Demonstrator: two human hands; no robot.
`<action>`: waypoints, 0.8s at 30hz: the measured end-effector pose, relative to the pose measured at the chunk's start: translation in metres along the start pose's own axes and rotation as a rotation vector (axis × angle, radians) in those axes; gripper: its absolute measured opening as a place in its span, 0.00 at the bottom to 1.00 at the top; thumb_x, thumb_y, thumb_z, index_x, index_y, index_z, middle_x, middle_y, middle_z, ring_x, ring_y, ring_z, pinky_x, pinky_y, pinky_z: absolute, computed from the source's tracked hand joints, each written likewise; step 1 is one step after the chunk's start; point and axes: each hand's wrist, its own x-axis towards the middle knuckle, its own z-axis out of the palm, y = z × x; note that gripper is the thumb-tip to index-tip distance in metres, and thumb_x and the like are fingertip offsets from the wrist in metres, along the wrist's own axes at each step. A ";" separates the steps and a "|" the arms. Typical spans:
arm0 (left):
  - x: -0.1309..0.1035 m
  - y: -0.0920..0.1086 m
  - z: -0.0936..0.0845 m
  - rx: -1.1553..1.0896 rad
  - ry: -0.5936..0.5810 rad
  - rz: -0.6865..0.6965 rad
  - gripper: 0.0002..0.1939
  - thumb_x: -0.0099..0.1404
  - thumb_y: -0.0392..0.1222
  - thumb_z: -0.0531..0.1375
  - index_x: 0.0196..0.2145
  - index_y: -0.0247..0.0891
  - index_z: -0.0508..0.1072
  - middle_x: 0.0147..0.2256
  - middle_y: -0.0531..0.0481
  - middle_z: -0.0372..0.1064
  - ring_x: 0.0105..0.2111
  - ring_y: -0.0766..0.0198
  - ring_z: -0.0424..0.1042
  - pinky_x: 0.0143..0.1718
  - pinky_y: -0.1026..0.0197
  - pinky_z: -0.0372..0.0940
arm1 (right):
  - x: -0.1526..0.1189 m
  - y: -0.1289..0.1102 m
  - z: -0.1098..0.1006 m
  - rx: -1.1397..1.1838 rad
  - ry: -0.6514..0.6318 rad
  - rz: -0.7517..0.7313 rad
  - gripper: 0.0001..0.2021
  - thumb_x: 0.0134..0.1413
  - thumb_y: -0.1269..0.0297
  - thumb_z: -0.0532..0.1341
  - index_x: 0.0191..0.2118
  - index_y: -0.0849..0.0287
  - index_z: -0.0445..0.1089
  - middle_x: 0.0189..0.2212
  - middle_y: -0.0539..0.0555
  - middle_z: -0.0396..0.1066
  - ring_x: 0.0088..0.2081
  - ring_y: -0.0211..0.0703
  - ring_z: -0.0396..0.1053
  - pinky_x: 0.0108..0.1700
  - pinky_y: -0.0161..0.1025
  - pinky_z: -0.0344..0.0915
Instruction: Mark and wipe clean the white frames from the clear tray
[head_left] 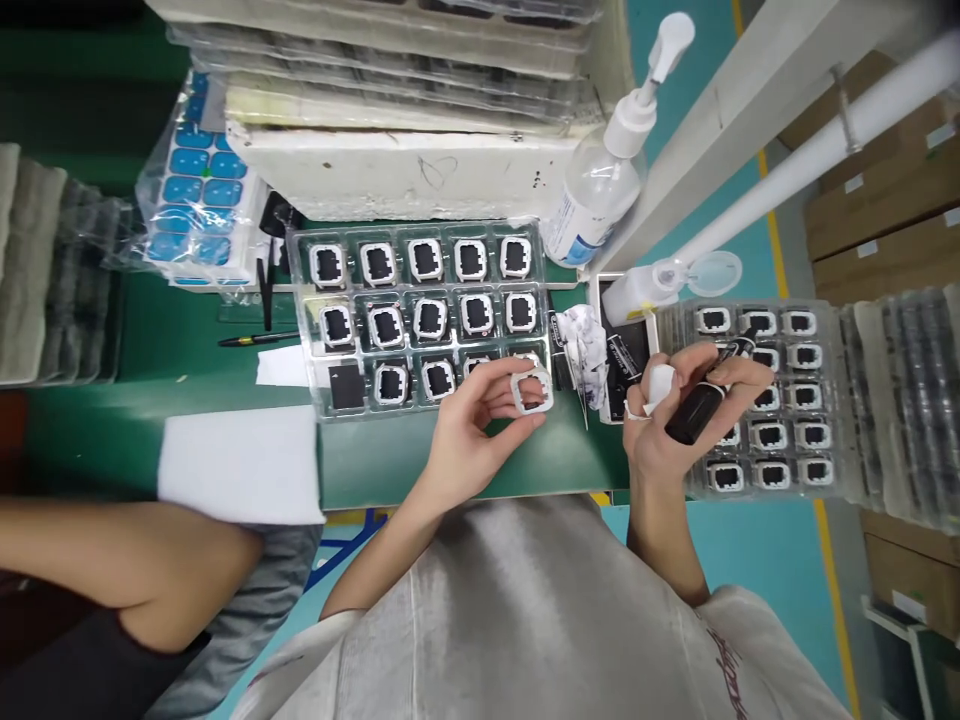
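Observation:
My left hand (480,430) pinches a small white square frame (546,392) with rounded corners, held over the front right of a clear plastic tray (352,285). Rows of similar white frames with black centres sit in that tray; its front left pocket shows only a black square (346,387). In my right hand (675,430) is a black marker pen (696,412), lying across the palm and fingers. A crumpled white tissue (660,384) is also tucked in those fingers. Behind the right hand lies a second tray (791,485) of white frames, partly covered by it.
A pump bottle (596,195) and a smaller squeeze bottle (637,290) stand behind a box with black packets (621,360). Crumpled tissue (583,345) lies beside it. Stacked trays (390,60) rise at the back. Another person's arm (135,550) rests at left near a white cloth (240,465).

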 end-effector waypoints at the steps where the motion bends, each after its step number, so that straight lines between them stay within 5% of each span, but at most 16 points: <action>1: 0.001 0.001 0.001 0.003 -0.010 0.008 0.23 0.70 0.36 0.76 0.60 0.45 0.79 0.48 0.48 0.85 0.50 0.61 0.87 0.51 0.64 0.83 | -0.001 0.000 0.001 0.000 -0.018 -0.004 0.26 0.72 0.51 0.72 0.45 0.50 0.50 0.37 0.48 0.52 0.26 0.32 0.52 0.20 0.28 0.57; 8: 0.004 0.006 0.004 0.034 -0.015 0.018 0.23 0.70 0.36 0.76 0.60 0.43 0.79 0.48 0.47 0.85 0.50 0.60 0.87 0.52 0.63 0.84 | -0.009 0.002 0.008 0.057 -0.068 0.036 0.19 0.78 0.52 0.65 0.47 0.49 0.51 0.47 0.50 0.69 0.26 0.34 0.64 0.21 0.32 0.59; 14: 0.005 0.004 0.007 0.038 -0.017 0.050 0.24 0.69 0.34 0.76 0.59 0.44 0.79 0.47 0.49 0.85 0.48 0.63 0.87 0.50 0.67 0.82 | -0.011 0.002 0.007 0.218 -0.108 0.063 0.21 0.70 0.69 0.70 0.44 0.52 0.52 0.40 0.47 0.73 0.35 0.38 0.74 0.39 0.38 0.75; 20: 0.004 0.002 0.006 0.084 -0.019 0.052 0.24 0.70 0.37 0.76 0.60 0.44 0.78 0.48 0.47 0.85 0.49 0.60 0.87 0.49 0.63 0.84 | -0.014 0.000 0.006 0.294 -0.103 0.089 0.17 0.75 0.72 0.64 0.45 0.51 0.53 0.42 0.47 0.72 0.31 0.37 0.76 0.19 0.27 0.59; 24: 0.004 0.000 0.006 0.092 -0.023 0.049 0.24 0.70 0.37 0.76 0.60 0.43 0.78 0.48 0.46 0.85 0.49 0.59 0.87 0.50 0.62 0.84 | -0.011 -0.001 0.008 0.296 -0.101 0.081 0.18 0.74 0.70 0.66 0.44 0.51 0.53 0.40 0.46 0.73 0.35 0.41 0.80 0.23 0.30 0.71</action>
